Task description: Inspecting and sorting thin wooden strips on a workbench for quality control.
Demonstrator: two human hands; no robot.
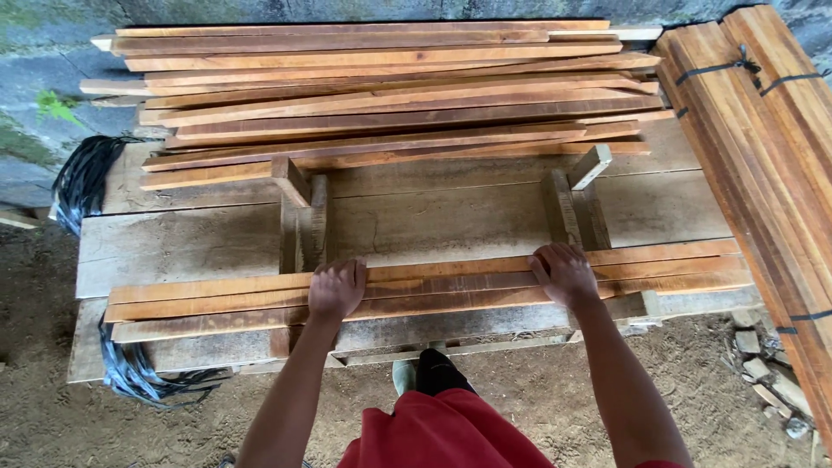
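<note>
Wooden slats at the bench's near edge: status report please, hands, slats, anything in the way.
Left hand and right hand both flat on near slats. Slats lie across two wooden brackets. Bigger slat pile behind; black strapping hangs at left; nothing blocking.

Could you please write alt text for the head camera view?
Both hands, left hand and right hand, press flat on a few long wooden slats laid across a rough plank bench. A bigger slat pile lies behind; black straps hang left.
</note>
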